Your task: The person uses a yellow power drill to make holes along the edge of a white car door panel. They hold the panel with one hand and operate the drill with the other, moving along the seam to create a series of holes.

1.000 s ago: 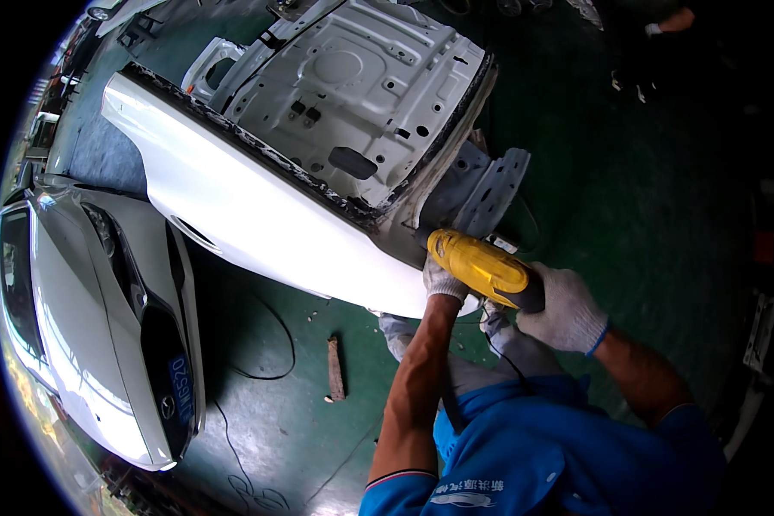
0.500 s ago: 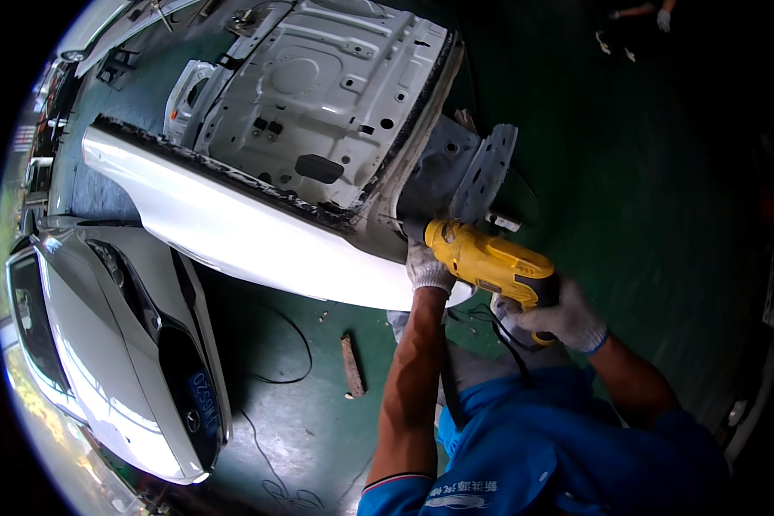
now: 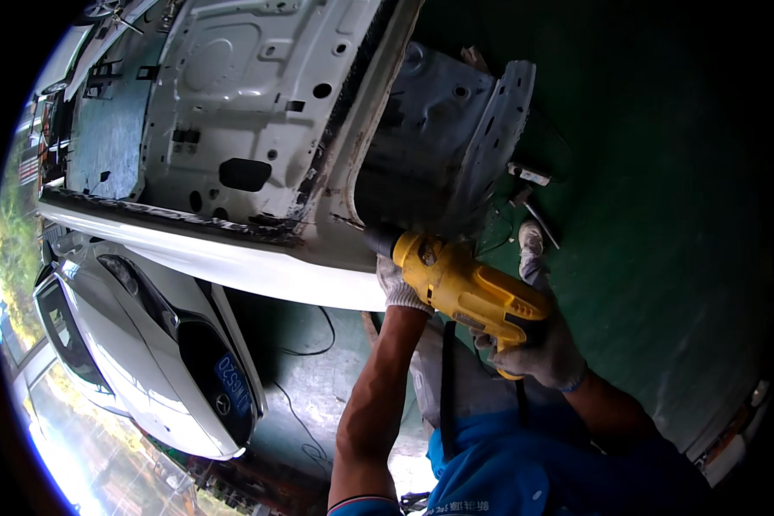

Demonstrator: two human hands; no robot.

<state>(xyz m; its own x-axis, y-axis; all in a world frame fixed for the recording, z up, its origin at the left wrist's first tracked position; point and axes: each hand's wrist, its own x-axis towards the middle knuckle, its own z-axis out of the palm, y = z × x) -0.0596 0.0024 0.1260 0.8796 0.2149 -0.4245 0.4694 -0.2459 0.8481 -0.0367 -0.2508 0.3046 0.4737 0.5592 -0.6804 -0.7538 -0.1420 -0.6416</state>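
The yellow drill (image 3: 469, 290) moved farther in, its nose now against the white car body shell (image 3: 258, 129). The shell drew nearer, and the white car (image 3: 146, 344) slid lower left.

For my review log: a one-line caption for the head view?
Gloved right hand and left hand press a yellow drill against a white car door.

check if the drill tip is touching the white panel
Touching: the head view shows the yellow drill with its dark nose pressed against the white panel edge, no gap visible.
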